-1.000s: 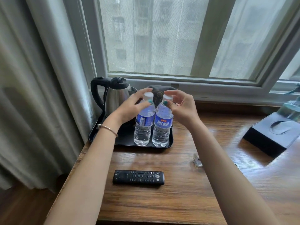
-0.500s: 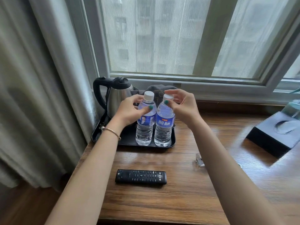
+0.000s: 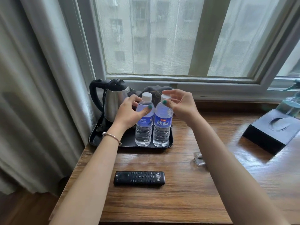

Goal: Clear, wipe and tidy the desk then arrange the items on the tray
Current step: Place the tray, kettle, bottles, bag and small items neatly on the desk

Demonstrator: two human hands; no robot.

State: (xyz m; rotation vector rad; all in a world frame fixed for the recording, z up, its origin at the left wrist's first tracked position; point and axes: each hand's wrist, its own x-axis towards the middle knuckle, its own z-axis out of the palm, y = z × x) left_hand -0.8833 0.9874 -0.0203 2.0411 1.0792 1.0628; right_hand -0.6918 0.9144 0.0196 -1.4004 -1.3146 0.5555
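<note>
While both bottles stand upright on the tray (image 3: 103, 142) at frame centre, each hand grips one. Left hand (image 3: 128, 113) clasps the left bottle (image 3: 144, 125); right hand (image 3: 181, 106) pinches the right bottle (image 3: 162, 127).

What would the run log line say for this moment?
left hand: grips left clear plastic water bottle | right hand: pinches right clear plastic water bottle | both upright on black tray

Both forearms reach toward 12 o'clock. The left hand (image 3: 129, 111) curls, thumb extended toward 3 o'clock. The right hand (image 3: 181, 104) curls too, thumb tip pointing to 9 o'clock, fingers arched above.
</note>
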